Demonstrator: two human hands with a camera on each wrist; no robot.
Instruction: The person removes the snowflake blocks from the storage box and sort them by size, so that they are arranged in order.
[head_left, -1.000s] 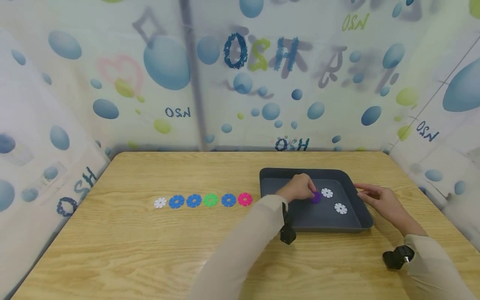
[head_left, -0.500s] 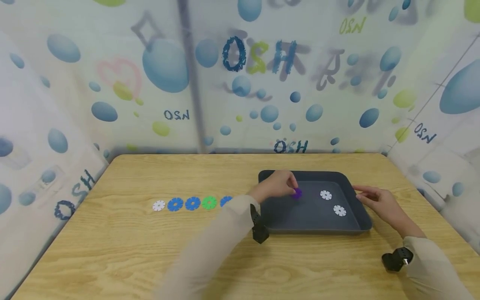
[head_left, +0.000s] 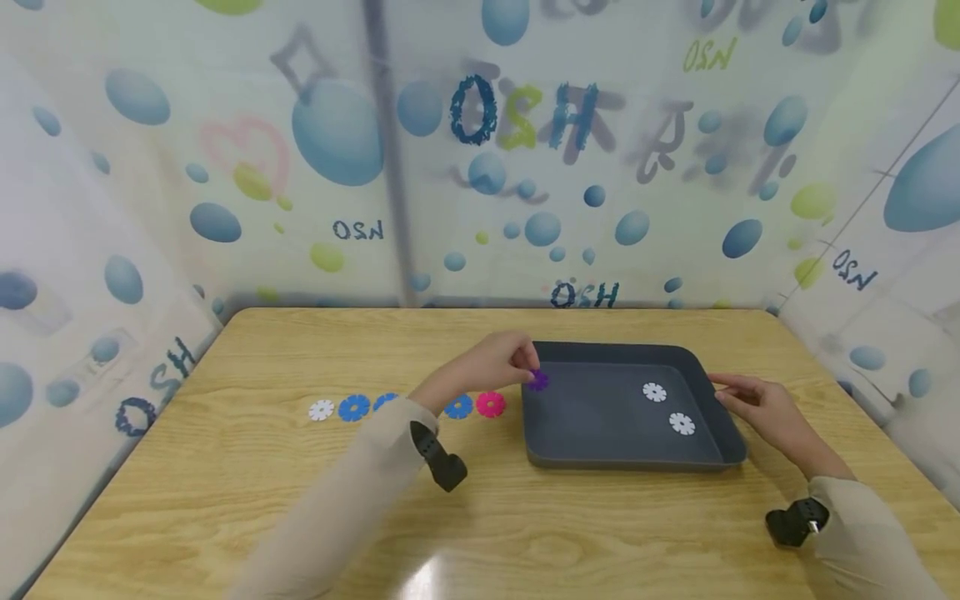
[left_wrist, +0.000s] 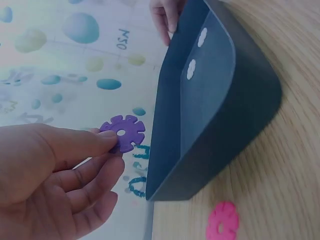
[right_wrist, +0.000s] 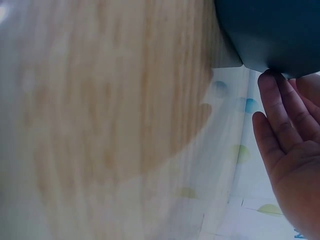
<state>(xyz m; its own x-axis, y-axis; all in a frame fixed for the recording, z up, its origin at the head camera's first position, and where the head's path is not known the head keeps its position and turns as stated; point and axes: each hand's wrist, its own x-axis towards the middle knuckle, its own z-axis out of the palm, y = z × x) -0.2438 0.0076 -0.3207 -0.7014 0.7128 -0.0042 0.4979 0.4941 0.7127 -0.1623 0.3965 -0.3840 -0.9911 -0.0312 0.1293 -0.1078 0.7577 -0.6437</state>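
My left hand (head_left: 501,360) pinches a purple notched plastic disc (left_wrist: 129,133) between thumb and fingertips, above the left wall of a dark grey tray (head_left: 592,417). Inside that tray lie two white notched discs, one (head_left: 655,392) farther back and another (head_left: 682,423) nearer the front. Fairly straight fingers of my right hand (head_left: 765,410) touch the outer right wall of the tray; the right wrist view shows their tips (right_wrist: 269,82) against it.
Left of the tray, a row of discs lies on the wooden table (head_left: 225,492): white (head_left: 321,410), blue (head_left: 353,407), another blue (head_left: 386,401), a further blue (head_left: 458,406) and pink (head_left: 491,405). My left forearm covers part of the row.
My left hand has lifted the purple disc from the tray's middle and carried it left to the tray's left edge. My right hand stays at the right wall.
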